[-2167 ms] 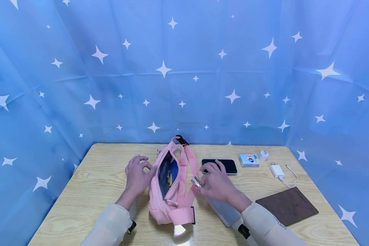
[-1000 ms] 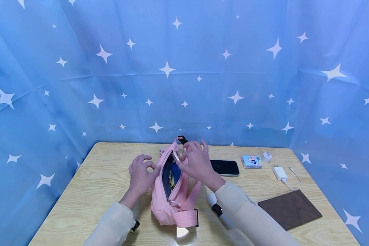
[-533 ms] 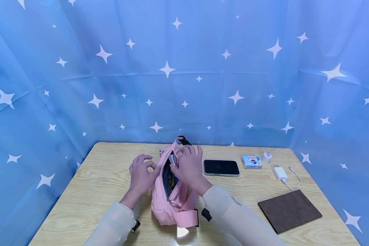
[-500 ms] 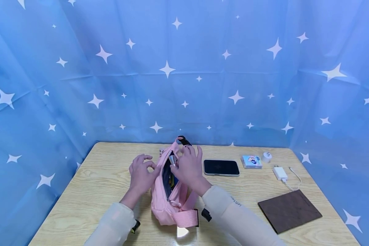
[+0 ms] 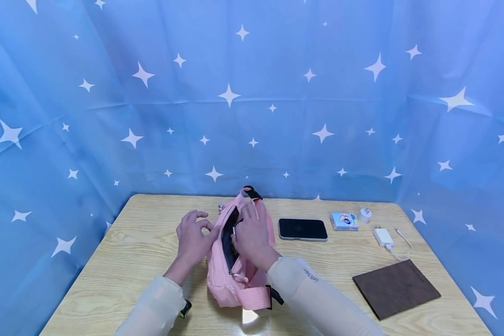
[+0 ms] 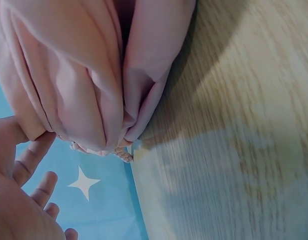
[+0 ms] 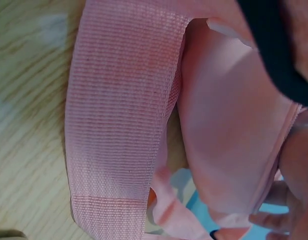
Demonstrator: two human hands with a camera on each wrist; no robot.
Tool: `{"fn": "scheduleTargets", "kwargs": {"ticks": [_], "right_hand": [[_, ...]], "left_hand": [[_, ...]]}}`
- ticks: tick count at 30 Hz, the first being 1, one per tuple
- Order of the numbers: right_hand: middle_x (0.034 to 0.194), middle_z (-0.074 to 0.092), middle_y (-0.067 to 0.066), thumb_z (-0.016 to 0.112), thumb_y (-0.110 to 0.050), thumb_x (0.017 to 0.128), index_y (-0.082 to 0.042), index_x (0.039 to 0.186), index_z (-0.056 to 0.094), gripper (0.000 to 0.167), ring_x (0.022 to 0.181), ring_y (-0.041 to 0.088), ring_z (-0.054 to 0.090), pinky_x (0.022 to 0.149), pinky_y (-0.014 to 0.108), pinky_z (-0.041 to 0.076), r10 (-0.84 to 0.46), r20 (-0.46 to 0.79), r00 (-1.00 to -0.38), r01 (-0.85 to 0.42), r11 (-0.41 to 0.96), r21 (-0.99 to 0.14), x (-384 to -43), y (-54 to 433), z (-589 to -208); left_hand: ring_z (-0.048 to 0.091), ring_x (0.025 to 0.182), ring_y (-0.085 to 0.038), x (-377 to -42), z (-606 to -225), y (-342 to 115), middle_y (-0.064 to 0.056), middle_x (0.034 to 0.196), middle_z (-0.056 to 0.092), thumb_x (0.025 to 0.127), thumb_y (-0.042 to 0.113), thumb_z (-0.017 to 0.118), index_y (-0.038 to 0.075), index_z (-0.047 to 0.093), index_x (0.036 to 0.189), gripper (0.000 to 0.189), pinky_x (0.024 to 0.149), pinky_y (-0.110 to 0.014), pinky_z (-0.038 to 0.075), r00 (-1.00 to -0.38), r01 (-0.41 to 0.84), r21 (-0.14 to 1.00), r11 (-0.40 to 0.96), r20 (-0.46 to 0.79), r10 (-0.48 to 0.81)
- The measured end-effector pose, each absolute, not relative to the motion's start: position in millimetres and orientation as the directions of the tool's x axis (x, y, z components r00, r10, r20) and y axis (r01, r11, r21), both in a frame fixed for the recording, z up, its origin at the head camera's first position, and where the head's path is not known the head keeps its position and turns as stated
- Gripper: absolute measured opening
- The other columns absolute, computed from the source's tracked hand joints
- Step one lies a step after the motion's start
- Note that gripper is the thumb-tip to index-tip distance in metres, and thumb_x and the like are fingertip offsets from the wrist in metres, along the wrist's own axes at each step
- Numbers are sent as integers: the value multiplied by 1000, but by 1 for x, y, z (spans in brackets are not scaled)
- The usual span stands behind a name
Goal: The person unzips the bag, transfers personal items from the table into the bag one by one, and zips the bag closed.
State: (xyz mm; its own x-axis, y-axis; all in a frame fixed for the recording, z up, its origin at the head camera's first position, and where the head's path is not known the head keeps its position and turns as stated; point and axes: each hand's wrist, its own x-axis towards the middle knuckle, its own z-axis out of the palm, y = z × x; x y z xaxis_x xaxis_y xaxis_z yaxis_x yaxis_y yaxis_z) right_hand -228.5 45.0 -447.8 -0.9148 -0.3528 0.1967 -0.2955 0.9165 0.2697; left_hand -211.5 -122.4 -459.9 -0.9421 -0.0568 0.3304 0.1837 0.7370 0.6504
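A pink waist bag (image 5: 222, 291) stands on the table, its long zipped opening showing a dark lining. My left hand (image 5: 193, 238) pinches the left edge of that opening between thumb and index finger, the other fingers raised; the left wrist view shows this hand (image 6: 18, 190) at the gathered pink fabric. My right hand (image 5: 252, 235) reaches over the right edge with thumb and fingertips inside the opening. A sliver of a shiny silver tube (image 5: 234, 230) shows at its fingers; the rest is hidden. In the right wrist view a wide pink strap (image 7: 118, 115) crosses before the bag.
Right of the bag lies a black-screened phone (image 5: 303, 229). Farther right are a small blue tissue pack (image 5: 344, 221), a round white plug (image 5: 365, 214) and a white charger (image 5: 383, 236) with cable. A flat brown leather-like sheet (image 5: 396, 289) lies near the right edge.
My right hand has carried the silver tube leftward from beside the bag and down into its opening, where the hand now covers most of it. My left hand keeps its pinch on the edge.
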Motion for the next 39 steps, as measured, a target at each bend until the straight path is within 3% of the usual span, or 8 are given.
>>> {"fn": "scheduleTargets", "kwargs": {"ticks": [9, 17, 23, 32, 39], "right_hand": [[140, 47, 9, 56, -51, 91, -12, 89, 75, 43, 139, 29, 32, 118, 58, 15, -356, 259, -898, -290, 921, 258, -227, 46, -443], [138, 51, 6, 59, -48, 90, -17, 99, 74, 35, 140, 28, 33, 117, 60, 12, -343, 307, -888, -298, 937, 185, -226, 52, -434], [133, 56, 4, 63, -44, 89, -20, 93, 73, 26, 138, 29, 36, 117, 60, 13, -304, 399, -865, -301, 951, 71, -222, 67, -429], [129, 58, 6, 66, -34, 90, -19, 91, 72, 15, 134, 29, 40, 115, 61, 16, -203, 481, -853, -283, 954, -101, -223, 115, -416], [129, 57, 11, 66, -32, 89, -14, 95, 71, 19, 131, 34, 41, 114, 64, 14, -133, 472, -872, -215, 969, -123, -229, 174, -419]], "left_hand": [[35, 135, -32, -212, -461, -123, -7, 126, 58, 86, 31, 71, 17, 67, 65, 26, 110, -59, 19, -944, 178, 651, 738, 324, -58], [35, 136, -32, -213, -462, -125, -6, 126, 58, 86, 31, 71, 16, 67, 66, 25, 110, -57, 18, -946, 171, 654, 736, 319, -64], [36, 136, -32, -213, -464, -128, -7, 125, 59, 85, 30, 72, 15, 67, 67, 23, 111, -57, 19, -941, 177, 657, 733, 330, -69], [36, 135, -32, -213, -464, -129, -7, 124, 59, 85, 30, 72, 14, 67, 67, 24, 110, -57, 19, -942, 172, 654, 737, 327, -71], [36, 135, -32, -212, -465, -130, -7, 124, 59, 85, 30, 72, 14, 67, 67, 24, 110, -57, 19, -941, 179, 653, 736, 332, -65]]}}
